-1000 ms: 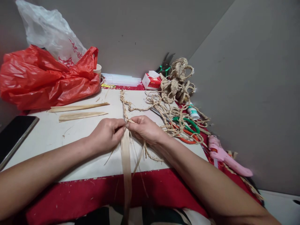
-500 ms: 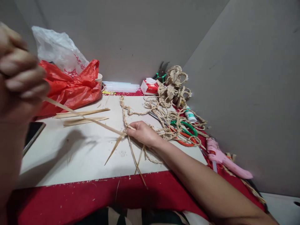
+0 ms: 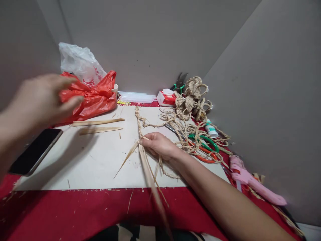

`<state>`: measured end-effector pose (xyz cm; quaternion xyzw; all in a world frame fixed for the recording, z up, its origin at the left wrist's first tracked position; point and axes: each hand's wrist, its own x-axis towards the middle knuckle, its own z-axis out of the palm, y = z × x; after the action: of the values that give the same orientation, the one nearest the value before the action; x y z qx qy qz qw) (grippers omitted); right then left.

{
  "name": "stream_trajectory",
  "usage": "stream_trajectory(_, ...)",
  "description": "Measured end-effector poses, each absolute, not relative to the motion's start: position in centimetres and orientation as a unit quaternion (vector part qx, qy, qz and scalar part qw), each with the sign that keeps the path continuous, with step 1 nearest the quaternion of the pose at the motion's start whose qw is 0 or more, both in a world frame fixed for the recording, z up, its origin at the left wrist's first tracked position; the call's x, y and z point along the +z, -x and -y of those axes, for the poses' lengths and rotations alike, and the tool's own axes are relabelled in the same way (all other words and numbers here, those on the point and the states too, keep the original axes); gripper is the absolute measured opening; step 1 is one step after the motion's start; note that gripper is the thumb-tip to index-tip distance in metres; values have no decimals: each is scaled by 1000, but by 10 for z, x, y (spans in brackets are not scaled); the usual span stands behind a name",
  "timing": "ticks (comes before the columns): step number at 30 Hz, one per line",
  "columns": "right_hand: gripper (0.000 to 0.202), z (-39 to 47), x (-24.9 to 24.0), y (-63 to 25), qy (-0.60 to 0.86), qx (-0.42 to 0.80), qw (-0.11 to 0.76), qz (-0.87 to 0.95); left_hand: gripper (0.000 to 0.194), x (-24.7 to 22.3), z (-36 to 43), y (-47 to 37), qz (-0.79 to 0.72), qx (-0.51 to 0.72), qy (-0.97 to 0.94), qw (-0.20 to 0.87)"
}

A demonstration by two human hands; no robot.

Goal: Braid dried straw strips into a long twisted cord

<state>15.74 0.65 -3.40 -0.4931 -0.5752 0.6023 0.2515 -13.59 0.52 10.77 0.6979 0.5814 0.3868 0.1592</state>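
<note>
My right hand (image 3: 160, 145) pinches the lower end of a narrow braided straw cord (image 3: 139, 125) on the white board. Below the pinch, a long pale straw strip (image 3: 148, 169) hangs toward the near edge, blurred at its lower end. A shorter pointed strip (image 3: 127, 155) sticks out to the lower left, and thinner strands cross beneath my hand. My left hand (image 3: 47, 97) is raised at the left, smeared by motion, thumb and fingers apart and nothing visible in it. Two loose dry strips (image 3: 101, 130) lie on the board beyond it.
A phone (image 3: 36, 150) lies at the left below a red plastic bag (image 3: 92, 103). Tangled braided cord (image 3: 175, 117), green-and-orange-handled scissors (image 3: 208, 142), a white bottle (image 3: 212, 129) and a pink glue gun (image 3: 258, 187) line the right. Behind stand a tissue pack (image 3: 167, 98) and clear sticks (image 3: 136, 97).
My left hand has let go of the long straw strip and opened; the strip has swung down toward the near edge. My right hand keeps its pinch. The view has shifted slightly left.
</note>
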Motion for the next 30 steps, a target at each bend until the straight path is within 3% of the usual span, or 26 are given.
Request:
stream_trajectory(2,36,-9,-33,-158,449,680,263,516,32,79,-2,106,-575,325,-731,172)
stream_trajectory(5,42,-11,-30,-161,399,753,270,448,29,33,-3,57,-493,242,-751,368)
stream_trajectory(7,43,-13,-28,-162,382,776,267,424,23,11,-7,33,-464,244,-732,436)
stream_trajectory(11,42,-16,-26,-165,371,792,255,412,18,-6,-16,14,-439,283,-618,587)
stream_trajectory(15,32,-17,-28,-166,366,794,252,415,11,-6,-19,10,-420,234,-495,723)
stream_trajectory(19,31,-17,-27,-167,378,794,241,411,5,-7,-18,8,-433,237,-471,731)
stream_trajectory(23,39,-17,-26,-167,385,798,224,407,12,-8,-16,9,-453,245,-489,704)
stream_trajectory(30,36,-16,-25,-167,384,795,210,420,19,-13,-19,10,-464,278,-499,677)
